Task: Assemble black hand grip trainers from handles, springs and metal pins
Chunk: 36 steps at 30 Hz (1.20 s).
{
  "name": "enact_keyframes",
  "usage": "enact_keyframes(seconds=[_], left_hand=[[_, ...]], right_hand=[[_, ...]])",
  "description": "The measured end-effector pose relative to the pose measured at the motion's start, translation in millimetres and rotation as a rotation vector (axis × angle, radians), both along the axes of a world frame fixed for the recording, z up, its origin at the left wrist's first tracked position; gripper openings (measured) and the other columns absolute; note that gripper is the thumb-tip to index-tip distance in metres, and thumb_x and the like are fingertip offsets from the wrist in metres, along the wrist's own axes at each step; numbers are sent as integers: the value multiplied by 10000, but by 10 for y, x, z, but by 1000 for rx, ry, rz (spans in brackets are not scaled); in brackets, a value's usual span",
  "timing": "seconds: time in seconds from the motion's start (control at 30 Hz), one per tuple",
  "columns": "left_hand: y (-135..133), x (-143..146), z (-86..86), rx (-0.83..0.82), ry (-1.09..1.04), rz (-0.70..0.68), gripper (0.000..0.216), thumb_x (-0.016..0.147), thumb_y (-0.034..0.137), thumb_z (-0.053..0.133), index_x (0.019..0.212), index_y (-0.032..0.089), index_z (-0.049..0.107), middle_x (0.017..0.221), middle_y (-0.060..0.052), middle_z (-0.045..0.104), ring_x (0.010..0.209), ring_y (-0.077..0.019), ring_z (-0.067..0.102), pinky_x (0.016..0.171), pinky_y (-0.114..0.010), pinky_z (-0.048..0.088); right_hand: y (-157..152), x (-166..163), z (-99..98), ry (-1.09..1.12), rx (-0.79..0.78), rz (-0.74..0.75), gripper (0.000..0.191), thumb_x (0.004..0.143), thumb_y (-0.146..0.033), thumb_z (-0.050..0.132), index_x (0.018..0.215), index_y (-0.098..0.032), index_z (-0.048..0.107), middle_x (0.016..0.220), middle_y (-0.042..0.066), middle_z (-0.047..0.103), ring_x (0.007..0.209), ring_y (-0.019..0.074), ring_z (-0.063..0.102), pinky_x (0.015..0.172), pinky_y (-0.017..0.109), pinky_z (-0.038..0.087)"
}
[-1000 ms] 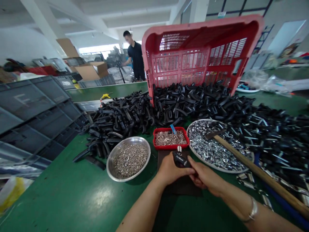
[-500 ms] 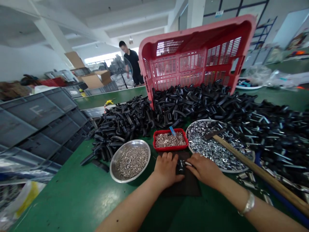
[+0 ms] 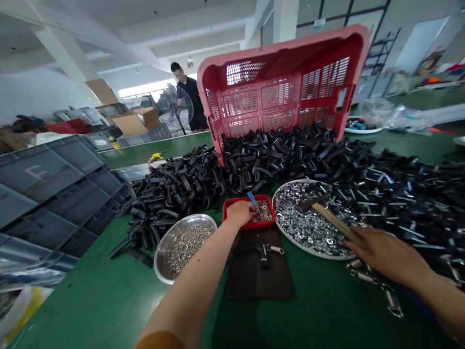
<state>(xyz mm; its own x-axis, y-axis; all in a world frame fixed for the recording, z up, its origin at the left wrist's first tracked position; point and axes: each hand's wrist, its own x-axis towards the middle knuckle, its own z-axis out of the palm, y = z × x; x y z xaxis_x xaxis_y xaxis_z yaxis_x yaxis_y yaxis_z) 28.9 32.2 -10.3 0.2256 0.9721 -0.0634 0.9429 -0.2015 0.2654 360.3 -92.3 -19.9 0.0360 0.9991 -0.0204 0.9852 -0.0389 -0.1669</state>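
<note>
My left hand [image 3: 238, 211] reaches into a small red tray [image 3: 272, 224] of thin metal pins [image 3: 264, 212]. Its fingertips are bent together down among the pins; what they pinch is hidden. To the right, my right hand [image 3: 387, 252] is closed around the wooden handle of a hammer [image 3: 336, 223], whose head lies over a round tray [image 3: 286, 232] of small shiny metal parts. Between my arms, a black plastic part [image 3: 263, 256] rests on a dark mat [image 3: 259, 286], with a coil spring [image 3: 276, 249] at its right side.
A metal bowl [image 3: 160, 264] of tiny rings stands left of the mat. Black parts [image 3: 174, 189] heap behind, spilling from a tipped red crate [image 3: 203, 97]. Loose springs [image 3: 392, 300] lie at right. Grey crates [image 3: 54, 179] stand left; a person [image 3: 192, 99] stands beyond.
My left hand has left the black part and moved up into the red tray. My right hand has let go of the spring and moved right onto the hammer handle.
</note>
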Motion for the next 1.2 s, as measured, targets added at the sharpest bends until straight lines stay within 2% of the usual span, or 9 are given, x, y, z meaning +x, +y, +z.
enact_keyframes(seconds=[0.2, 0.3, 0.4, 0.5, 0.6, 0.7, 0.87, 1.03, 1.2], left_hand=[[-129, -145, 69, 109, -137, 94, 171, 792, 307, 528, 895, 264, 657, 1074, -16, 577, 940, -145, 552, 813, -234, 410], [-241, -179, 125, 101, -266, 104, 182, 813, 291, 497, 912, 228, 636, 937, -21, 633, 846, -137, 589, 757, -229, 432], [-454, -139, 115, -20, -428, 31, 196, 823, 332, 471, 900, 185, 576, 799, -2, 654, 588, -96, 596, 613, -214, 449], [-719, -76, 61, -226, -664, -40, 194, 850, 333, 404, 890, 166, 494, 829, -10, 659, 443, -56, 553, 491, -186, 416], [-910, -46, 19, -282, -723, -11, 191, 858, 317, 374, 914, 159, 467, 780, -13, 658, 384, -48, 503, 414, -170, 365], [-977, -62, 13, -174, -638, -23, 222, 835, 344, 421, 879, 169, 550, 739, 7, 651, 420, -63, 498, 449, -188, 392], [-958, -95, 33, -36, -389, -174, 193, 821, 252, 467, 895, 213, 641, 909, 8, 662, 843, -129, 589, 782, -228, 432], [-943, -64, 81, 13, -128, -199, 181, 824, 309, 476, 919, 239, 614, 926, 16, 647, 840, -152, 581, 728, -249, 437], [-953, 68, 229, 81, 167, -350, 207, 843, 208, 405, 862, 200, 611, 871, -35, 609, 820, -176, 552, 706, -273, 432]], right_hand=[[-9, -44, 77, 151, 30, -158, 477, 684, -564, 454, 936, -177, 571, 812, 95, 634, 645, 221, 592, 573, 340, 438], [-98, -105, 152, 246, 139, -213, 514, 626, -598, 515, 935, -189, 546, 724, 84, 626, 567, 220, 579, 517, 335, 424], [-245, -265, 219, 569, 171, -220, 475, 656, -553, 559, 981, -212, 493, 745, 86, 625, 590, 208, 587, 543, 327, 450], [-383, -458, 241, 1031, 111, -166, 462, 662, -476, 616, 1011, -227, 444, 692, 56, 604, 580, 187, 575, 518, 292, 470], [-478, -605, 200, 1172, 41, -133, 446, 656, -438, 639, 999, -218, 456, 609, 20, 575, 531, 167, 549, 454, 265, 455], [-541, -682, 119, 1114, 14, -173, 446, 656, -435, 641, 997, -205, 468, 665, 25, 601, 532, 156, 556, 461, 261, 465], [-601, -707, 11, 1052, -25, -176, 429, 671, -432, 628, 998, -199, 478, 729, 44, 631, 541, 162, 580, 467, 267, 482], [-594, -685, -34, 1016, -22, -147, 465, 658, -448, 639, 1001, -174, 486, 715, 44, 634, 510, 150, 576, 438, 260, 480], [-593, -684, -50, 1003, -14, -131, 471, 672, -450, 631, 1020, -173, 475, 701, 37, 631, 513, 150, 576, 447, 261, 491]])
